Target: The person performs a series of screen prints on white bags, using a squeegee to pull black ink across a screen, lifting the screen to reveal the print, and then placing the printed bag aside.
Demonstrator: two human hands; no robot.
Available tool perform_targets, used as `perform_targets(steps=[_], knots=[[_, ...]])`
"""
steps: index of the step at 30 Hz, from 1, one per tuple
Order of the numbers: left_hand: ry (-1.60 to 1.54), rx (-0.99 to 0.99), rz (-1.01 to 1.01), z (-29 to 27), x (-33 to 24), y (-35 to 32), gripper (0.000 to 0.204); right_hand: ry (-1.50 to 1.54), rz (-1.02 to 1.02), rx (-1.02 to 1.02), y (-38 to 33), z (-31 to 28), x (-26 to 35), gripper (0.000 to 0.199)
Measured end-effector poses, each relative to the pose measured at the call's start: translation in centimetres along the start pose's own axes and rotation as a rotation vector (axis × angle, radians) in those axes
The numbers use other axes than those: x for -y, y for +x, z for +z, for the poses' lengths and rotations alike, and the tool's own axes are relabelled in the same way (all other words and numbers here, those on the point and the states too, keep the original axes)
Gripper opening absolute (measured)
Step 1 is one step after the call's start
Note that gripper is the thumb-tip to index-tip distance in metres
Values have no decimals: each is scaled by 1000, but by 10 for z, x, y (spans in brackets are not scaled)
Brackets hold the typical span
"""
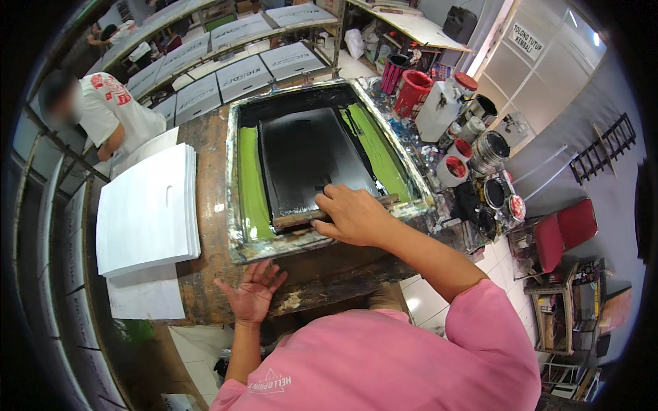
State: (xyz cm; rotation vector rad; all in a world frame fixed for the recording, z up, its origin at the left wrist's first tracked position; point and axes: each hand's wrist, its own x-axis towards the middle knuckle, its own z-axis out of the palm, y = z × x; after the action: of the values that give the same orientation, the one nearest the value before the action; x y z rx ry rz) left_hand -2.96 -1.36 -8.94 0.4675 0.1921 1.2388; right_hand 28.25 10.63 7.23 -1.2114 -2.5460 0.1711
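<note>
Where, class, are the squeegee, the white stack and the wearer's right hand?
Squeegee (296,218): head view, left part of its bar.
White stack (144,211): head view, middle of its top sheet.
Right hand (353,215): head view, back of the hand.

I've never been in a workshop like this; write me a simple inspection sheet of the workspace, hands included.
Surface: brown wooden table, stained.
Job's things: paint-smeared frame with black ink inside; wooden bar across its near part; stack of white sheets to the left.
Clutter: red tub, white jug and messy pots to the right.
Hands: right hand grips the bar; left hand open, fingers spread, by the frame's near edge.
Cables: nothing seen.
Surroundings: white boxes, red chair, another person.
</note>
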Motion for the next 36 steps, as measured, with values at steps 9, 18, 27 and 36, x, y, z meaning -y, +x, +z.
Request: perform_targets(steps=[9, 18, 27, 36], knots=[[227, 117, 273, 107, -57, 92, 103, -317, -62, -587, 82, -97, 15, 30], [2583, -491, -65, 20, 28, 81, 104, -315, -108, -685, 122, -122, 6, 42], [2094, -532, 492, 89, -16, 169, 56, -203, -65, -420, 136, -181, 18, 46], [1547, -905, 621, 85, -84, 129, 46, -187, -56, -589, 149, -155, 3, 43]])
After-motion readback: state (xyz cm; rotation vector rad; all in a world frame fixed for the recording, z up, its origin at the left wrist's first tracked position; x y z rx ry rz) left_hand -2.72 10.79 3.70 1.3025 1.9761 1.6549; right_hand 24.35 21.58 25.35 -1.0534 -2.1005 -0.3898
